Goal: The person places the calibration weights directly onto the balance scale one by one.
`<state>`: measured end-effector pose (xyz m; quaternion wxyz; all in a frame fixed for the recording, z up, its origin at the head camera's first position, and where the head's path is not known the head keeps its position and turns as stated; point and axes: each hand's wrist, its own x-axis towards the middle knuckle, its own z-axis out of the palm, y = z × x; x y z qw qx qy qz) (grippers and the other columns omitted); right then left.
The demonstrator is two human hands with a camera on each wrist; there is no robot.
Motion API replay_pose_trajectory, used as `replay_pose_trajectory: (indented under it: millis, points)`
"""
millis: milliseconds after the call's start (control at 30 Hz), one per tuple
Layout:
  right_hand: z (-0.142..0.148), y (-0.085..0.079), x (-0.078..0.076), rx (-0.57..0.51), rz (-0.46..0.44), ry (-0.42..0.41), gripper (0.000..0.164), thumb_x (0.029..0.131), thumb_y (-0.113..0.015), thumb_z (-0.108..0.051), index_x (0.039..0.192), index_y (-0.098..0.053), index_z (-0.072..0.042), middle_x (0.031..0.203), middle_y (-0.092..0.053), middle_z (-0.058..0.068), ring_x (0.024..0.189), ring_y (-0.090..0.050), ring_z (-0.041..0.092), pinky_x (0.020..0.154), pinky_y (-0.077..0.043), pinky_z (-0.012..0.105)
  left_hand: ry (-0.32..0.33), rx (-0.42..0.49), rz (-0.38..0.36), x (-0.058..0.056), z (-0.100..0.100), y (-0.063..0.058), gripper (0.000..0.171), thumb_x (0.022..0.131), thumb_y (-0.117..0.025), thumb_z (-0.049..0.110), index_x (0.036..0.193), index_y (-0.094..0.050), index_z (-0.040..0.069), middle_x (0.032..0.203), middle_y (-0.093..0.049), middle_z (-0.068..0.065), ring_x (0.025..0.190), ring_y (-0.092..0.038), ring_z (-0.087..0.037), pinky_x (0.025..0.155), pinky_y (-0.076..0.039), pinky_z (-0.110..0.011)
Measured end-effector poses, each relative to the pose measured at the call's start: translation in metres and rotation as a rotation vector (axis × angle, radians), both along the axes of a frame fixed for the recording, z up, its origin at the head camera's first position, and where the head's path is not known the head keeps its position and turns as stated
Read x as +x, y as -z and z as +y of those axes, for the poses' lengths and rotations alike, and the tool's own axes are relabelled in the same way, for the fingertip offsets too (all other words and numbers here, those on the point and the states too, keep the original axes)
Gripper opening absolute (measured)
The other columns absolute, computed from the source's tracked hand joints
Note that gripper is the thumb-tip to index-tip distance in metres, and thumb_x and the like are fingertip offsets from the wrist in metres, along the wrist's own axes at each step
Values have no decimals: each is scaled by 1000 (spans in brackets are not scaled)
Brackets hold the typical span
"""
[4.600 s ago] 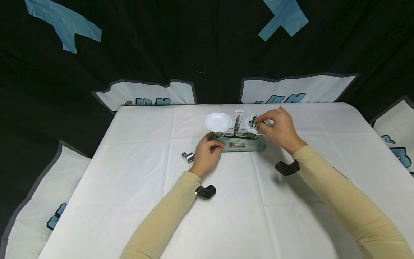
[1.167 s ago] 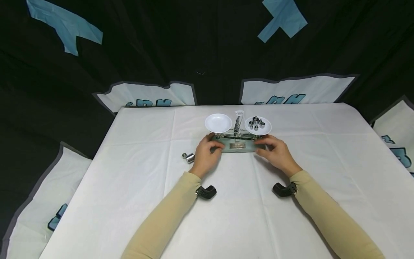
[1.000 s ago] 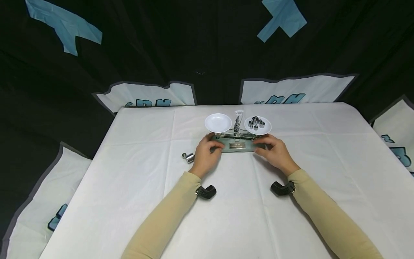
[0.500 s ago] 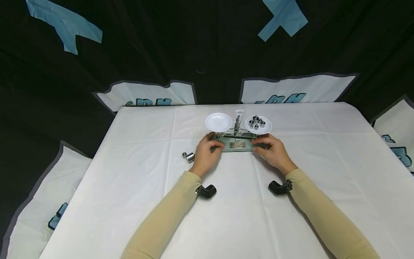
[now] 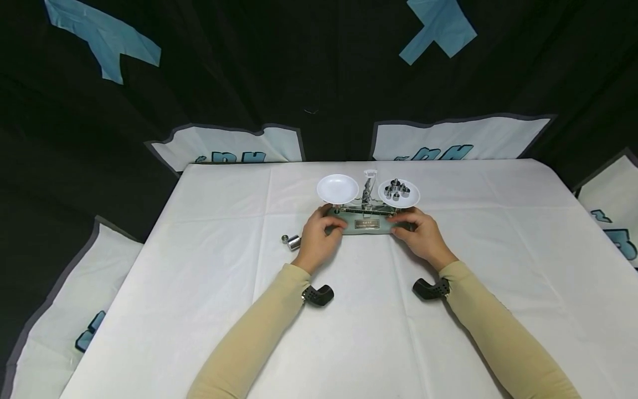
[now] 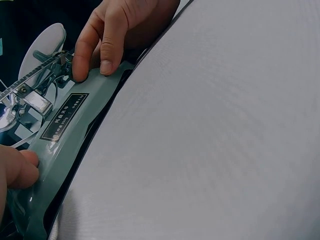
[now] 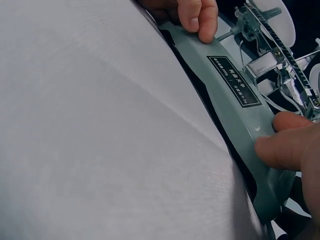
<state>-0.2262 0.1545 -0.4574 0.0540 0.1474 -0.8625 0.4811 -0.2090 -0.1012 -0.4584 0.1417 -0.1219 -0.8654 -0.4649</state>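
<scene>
A green-based balance scale (image 5: 366, 224) stands toward the far side of the table, a dark label plate on its front. My left hand (image 5: 317, 238) grips the left end of the base, and my right hand (image 5: 423, 235) grips the right end. Both thumbs (image 7: 280, 150) lie on the front face; most of the other fingers are hidden behind the base. The left pan (image 5: 337, 189) is bare white. On the right pan (image 5: 413, 197) sit several small metal weights (image 5: 396, 189).
Just left of my left hand, a metal cylinder weight (image 5: 293, 243) lies beside a smaller weight (image 5: 284, 238). White cloth (image 5: 359, 332) covers the table. A black curtain (image 5: 299, 66) hangs behind its far edge.
My right hand was at the weights on the right pan; it has since come down to the base's right end and shifted slightly inward. My left hand has stayed on the left end.
</scene>
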Motion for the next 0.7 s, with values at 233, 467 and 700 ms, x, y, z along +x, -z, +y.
replay_pose_trajectory:
  millis: [233, 467, 700]
  points:
    - [1, -1, -4, -14, -29, -34, 23, 86, -71, 6, 109, -76, 4, 128, -65, 27, 127, -57, 41, 112, -43, 50, -3, 6, 0, 0, 0, 1, 18, 84, -62, 4, 91, -79, 2, 144, -58, -24, 137, -53, -40, 118, -40, -52]
    - [-2, -2, -7, -19, -53, -50, 24, 87, -68, 5, 110, -75, 6, 126, -64, 29, 127, -56, 43, 113, -41, 53, -7, 5, 13, -1, 0, 2, 18, 84, -62, 4, 91, -79, 2, 142, -59, -24, 136, -54, -41, 117, -42, -51]
    - [-3, -1, -6, -41, -58, -21, 25, 87, -68, 5, 111, -75, 6, 127, -64, 28, 125, -56, 39, 111, -42, 48, 1, -2, 2, -1, 0, 1, 18, 84, -63, 4, 92, -79, 2, 144, -58, -24, 137, -53, -41, 118, -41, -51]
